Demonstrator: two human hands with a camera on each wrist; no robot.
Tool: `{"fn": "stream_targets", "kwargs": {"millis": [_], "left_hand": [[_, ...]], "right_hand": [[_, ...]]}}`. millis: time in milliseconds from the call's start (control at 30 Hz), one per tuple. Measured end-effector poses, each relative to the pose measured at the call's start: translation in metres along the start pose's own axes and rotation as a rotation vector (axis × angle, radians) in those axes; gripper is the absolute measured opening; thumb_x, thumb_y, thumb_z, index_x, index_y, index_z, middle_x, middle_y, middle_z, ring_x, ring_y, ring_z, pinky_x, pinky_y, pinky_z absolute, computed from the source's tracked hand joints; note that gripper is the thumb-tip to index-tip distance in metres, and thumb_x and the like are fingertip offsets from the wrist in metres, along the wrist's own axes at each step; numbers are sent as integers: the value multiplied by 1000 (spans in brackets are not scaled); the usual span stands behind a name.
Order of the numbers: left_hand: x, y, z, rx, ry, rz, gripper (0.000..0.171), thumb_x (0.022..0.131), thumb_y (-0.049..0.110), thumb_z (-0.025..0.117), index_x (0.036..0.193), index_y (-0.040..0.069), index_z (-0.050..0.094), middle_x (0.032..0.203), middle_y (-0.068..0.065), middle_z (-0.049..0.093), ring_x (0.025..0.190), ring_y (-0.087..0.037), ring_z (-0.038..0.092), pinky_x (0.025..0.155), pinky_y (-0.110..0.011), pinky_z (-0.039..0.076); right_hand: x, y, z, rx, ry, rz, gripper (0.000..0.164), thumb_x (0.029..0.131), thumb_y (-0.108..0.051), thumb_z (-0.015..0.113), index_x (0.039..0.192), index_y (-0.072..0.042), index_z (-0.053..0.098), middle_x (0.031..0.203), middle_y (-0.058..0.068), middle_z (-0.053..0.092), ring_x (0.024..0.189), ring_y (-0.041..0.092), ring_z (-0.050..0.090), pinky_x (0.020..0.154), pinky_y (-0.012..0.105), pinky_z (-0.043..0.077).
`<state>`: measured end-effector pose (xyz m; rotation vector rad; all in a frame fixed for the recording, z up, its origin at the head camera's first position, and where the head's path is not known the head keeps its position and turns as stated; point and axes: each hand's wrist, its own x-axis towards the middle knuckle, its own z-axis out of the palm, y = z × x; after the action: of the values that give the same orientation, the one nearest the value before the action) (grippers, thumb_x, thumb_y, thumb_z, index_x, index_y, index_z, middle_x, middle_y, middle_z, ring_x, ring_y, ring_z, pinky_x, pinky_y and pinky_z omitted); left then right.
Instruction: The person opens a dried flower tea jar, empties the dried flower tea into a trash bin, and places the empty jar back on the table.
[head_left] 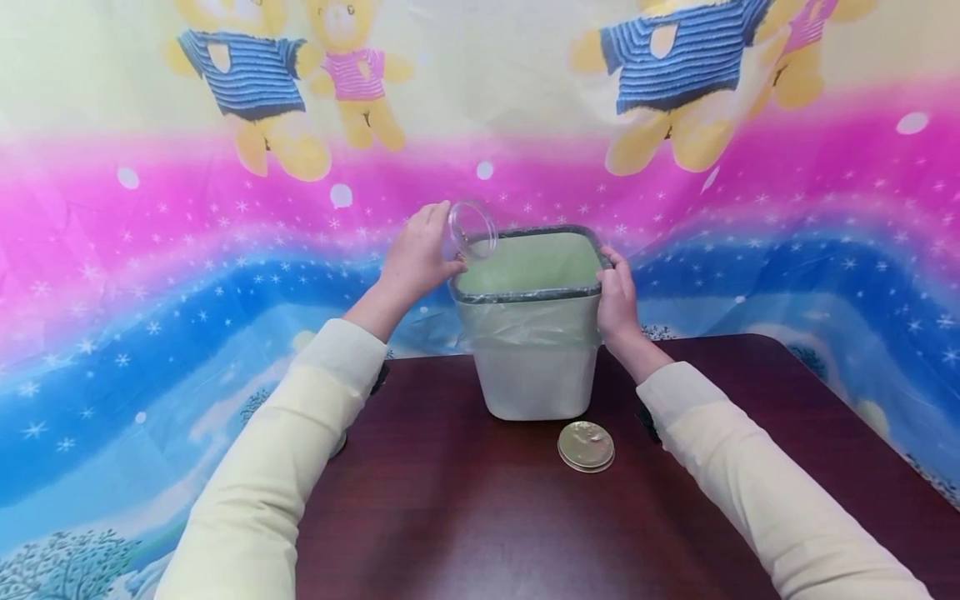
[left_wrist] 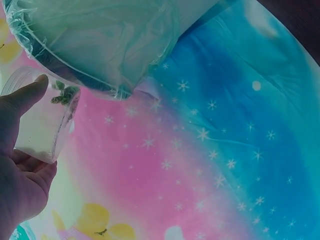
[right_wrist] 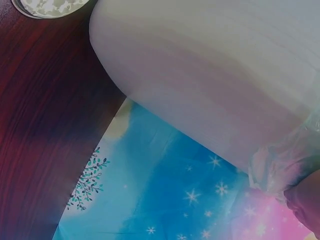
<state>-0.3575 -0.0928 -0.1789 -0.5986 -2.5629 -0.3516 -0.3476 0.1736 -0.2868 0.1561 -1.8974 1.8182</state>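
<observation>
A white trash bin [head_left: 536, 379] with a dark grey rim stands on the table, lined with a thin greenish plastic bag [left_wrist: 115, 45] folded over its edge. In my left hand [head_left: 416, 254] is a clear plastic jar [head_left: 474, 231], tipped on its side at the bin's left rim. Small green-brown clumps [left_wrist: 64, 94] lie inside, by the jar's mouth in the left wrist view. My right hand [head_left: 618, 300] grips the bin's right rim over the bag; only part of that hand shows in the right wrist view. In front of the bin lies a round gold lid [head_left: 587, 447].
The dark red-brown wooden table [head_left: 480, 525] ends just behind the bin. A cloth backdrop [head_left: 525, 183] with bears and snowflakes hangs beyond it. Behind my left forearm, the edge of a round object [head_left: 339, 447] peeks out, mostly hidden.
</observation>
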Motion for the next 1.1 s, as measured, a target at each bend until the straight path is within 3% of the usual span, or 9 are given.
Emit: {"fn": "stream_targets", "kwargs": {"millis": [500,867,1100], "left_hand": [[4,8,11,124,-2,122,89,79,17,83,147,-3,30,146,-20,38,137,-32,34,104,-41,40],[7,16,16,210,7,240,89,77,13,84,147,-6,30,146,-22,38,137,-31,33,108,-37,35],[8,17,19,274,56,310,85,76,8,83,143,-7,35,142,-23,42,134,-33,37,103,-37,41]], "right_hand": [[0,0,0,-18,10,1,54,94,-15,29,147,-5,33,157,6,25,139,22,26,110,43,24],[1,-1,-2,-13,-13,14,54,95,-15,28,149,-7,31,159,3,22,139,23,27,111,43,24],[0,-2,-1,-20,-18,5,54,96,-16,28,148,-5,30,159,5,22,139,24,27,111,44,24]]}}
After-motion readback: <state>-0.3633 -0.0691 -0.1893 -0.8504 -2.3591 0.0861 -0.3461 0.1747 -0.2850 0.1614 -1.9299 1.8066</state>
